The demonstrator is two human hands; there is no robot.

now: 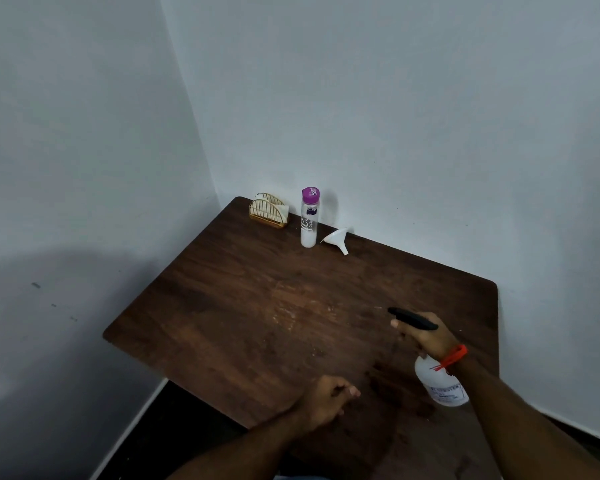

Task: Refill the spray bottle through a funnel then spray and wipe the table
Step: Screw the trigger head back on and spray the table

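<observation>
My right hand point(426, 336) grips the neck of a white spray bottle point(439, 384) with a black trigger head, held tilted above the right side of the dark wooden table point(243, 306); the nozzle points left over the tabletop. My left hand point(326, 398) rests loosely curled on the table near its front edge and holds nothing. A white funnel point(336, 239) lies on its side at the back of the table. Beside it stands a clear water bottle point(309, 218) with a purple cap. Pale smears mark the table's middle.
A gold wire napkin holder point(269, 211) with white napkins sits in the table's back corner. Pale walls close in behind and to the left of the table. Dark floor shows below the table's left edge.
</observation>
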